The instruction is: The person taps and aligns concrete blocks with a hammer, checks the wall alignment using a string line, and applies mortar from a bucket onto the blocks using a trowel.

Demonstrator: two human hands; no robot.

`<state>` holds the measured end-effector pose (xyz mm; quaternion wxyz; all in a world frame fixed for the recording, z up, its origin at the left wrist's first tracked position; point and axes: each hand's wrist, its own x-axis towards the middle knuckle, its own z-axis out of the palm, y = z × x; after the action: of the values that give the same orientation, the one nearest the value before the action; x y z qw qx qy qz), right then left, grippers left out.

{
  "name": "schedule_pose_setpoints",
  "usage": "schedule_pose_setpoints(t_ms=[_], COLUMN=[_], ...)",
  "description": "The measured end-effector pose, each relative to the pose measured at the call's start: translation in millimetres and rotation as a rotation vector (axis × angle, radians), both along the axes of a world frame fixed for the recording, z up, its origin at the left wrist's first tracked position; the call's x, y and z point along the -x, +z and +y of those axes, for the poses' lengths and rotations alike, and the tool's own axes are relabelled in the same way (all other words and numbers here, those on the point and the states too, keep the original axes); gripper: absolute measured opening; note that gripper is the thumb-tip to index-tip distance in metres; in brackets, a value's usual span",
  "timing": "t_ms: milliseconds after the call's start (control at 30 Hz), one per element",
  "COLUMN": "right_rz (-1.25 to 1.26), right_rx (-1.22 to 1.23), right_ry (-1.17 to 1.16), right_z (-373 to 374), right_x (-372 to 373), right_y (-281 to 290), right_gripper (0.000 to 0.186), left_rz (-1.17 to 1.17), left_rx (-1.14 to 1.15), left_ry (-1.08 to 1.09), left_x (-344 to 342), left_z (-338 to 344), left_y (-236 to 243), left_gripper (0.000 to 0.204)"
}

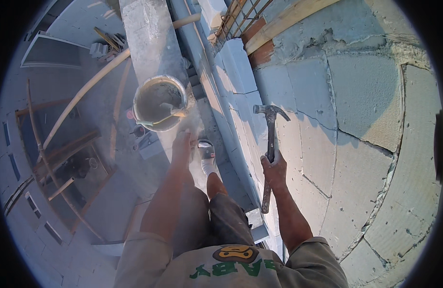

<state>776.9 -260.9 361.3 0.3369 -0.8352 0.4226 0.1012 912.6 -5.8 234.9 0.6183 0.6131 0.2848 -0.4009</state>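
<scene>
My right hand [275,168] is wrapped round the handle of a claw hammer [271,129]. The hammer's head points away from me, over the pale block wall on my right, and the handle's end sticks out below my fist. My left hand [182,138] hangs in the dusty haze just on my side of a round bucket [142,103]. Its fingers are too blurred to read. Grey mortar fills much of the bucket, and a tool with a light handle leans in it. The bucket stands on a narrow plank [152,43].
The wall of large pale blocks [361,96] runs along my right, with a loose block [236,65] and a wire mesh [238,19] ahead. My shoe [206,150] is on the plank. To the left, wooden poles [87,93] cross above a lower level with a framed opening [82,168].
</scene>
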Motion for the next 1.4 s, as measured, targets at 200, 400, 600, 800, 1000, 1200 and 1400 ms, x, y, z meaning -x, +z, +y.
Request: schedule_pose_setpoints(t_ms=[200,400,600,800,1000,1200,1400], right_rz=[-0.012,0.016,-0.198,-0.269,-0.275,-0.444,-0.582], right_rx=[-0.344,-0.335,-0.328,-0.236,-0.203,-0.214,-0.029], right_ry=[-0.256,-0.323,-0.274,-0.102,0.003,0.072,0.210], right_z=[-29,-45,-78,-90,-107,-110,-112], right_x=[-36,-33,-81,-88,-124,-158,-208], right_y=[-12,-92,-127,-186,-204,-188,-196], right_gripper=[0.016,0.031,0.038,0.044,0.046,0.045,0.043], left_rz=[-0.160,-0.337,-0.238,-0.417,-0.482,-0.577,-0.488], left_rx=[0.043,-0.066,0.019,-0.178,-0.250,-0.359,-0.297], left_ry=[-0.202,-0.430,-0.328,-0.499,-0.563,-0.509,-0.539], left_x=[-88,-125,-120,-117,-112,-105,-111], left_z=[-89,-182,-228,-256,-265,-266,-266], left_y=[-95,-168,-163,-176,-173,-182,-166], left_gripper=[0.026,0.056,0.085,0.090,0.064,0.050,0.064])
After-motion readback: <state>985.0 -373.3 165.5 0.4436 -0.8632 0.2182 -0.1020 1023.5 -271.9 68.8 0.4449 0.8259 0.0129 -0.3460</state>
